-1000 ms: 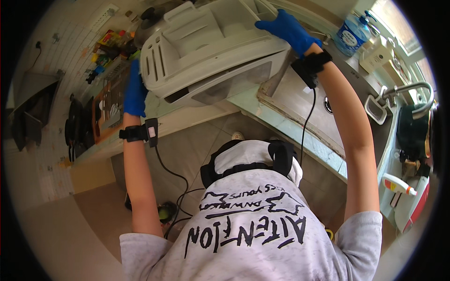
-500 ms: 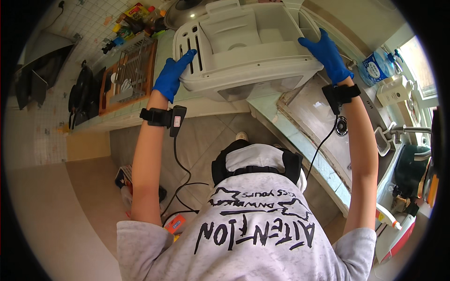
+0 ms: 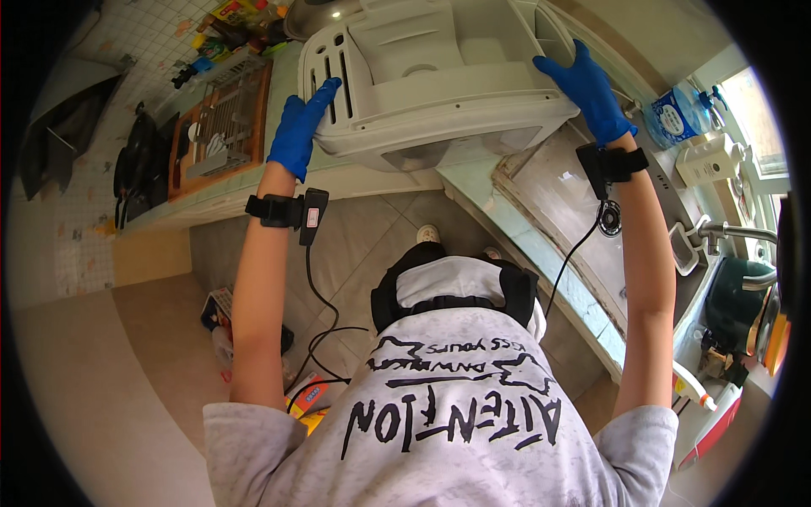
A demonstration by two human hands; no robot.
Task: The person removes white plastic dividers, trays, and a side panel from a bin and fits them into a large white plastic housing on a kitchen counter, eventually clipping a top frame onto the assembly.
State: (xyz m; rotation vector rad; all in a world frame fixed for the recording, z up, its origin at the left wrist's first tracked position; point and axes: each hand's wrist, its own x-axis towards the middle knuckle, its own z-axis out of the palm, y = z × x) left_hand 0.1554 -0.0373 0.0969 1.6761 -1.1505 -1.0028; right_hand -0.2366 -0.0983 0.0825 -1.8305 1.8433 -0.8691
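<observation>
A large off-white plastic dish storage box (image 3: 460, 118), with long slots and round holes along its left side and an open hollow interior, sits at the far counter edge. On its left end, my left hand (image 3: 302, 127) in a blue glove grips the rim beside the slots. At the opposite end, my right hand (image 3: 593, 97), also blue-gloved, clasps the right rim with the thumb over the top. The undersides of both grips are hidden. A smoky clear panel (image 3: 465, 150) shows on the box's near face.
A metal sink (image 3: 570, 182) with a faucet (image 3: 735, 232) lies to the right. Past it stand a blue-labelled bottle (image 3: 674, 118) and a white bottle (image 3: 710, 160). At left are a dish rack (image 3: 228, 118) and dark pans (image 3: 135, 160). A pan lid (image 3: 317, 19) sits behind the box.
The whole view has shifted slightly left and up. Both hands keep their hold on the box, which barely moves against the counter. A second shoe now shows below.
</observation>
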